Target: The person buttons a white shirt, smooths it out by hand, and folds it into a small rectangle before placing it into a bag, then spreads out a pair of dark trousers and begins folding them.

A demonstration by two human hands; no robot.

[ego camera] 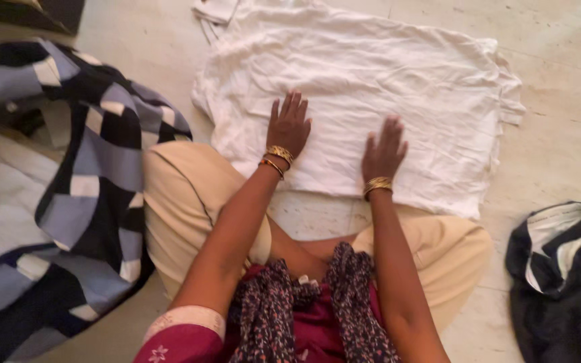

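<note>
The pale stone floor [559, 134] filled the view, and the person sat cross-legged on it in beige trousers [183, 195]. To the person's left a big checked blanket [82, 195] in blue, black and white lay heaped over pale bedding. Straight ahead, a white T-shirt [384, 87] was spread flat on the floor, creased, with its near edge just beyond the knees and a sleeve sticking out at the far right. At the right edge of the view, well apart from the shirt, a dark garment [566, 282] with a striped lining lay crumpled.

The left hand [288, 126] lay palm down on the shirt's near left part, fingers stretched out and slightly spread, gripping nothing. The right hand [383, 149] pressed flat on the cloth beside it, closer to the near edge, likewise open with nothing held. Gold bangles [278, 156] circled both wrists. A patterned dark scarf [270, 316] hung over a maroon top at the bottom of the view.
</note>
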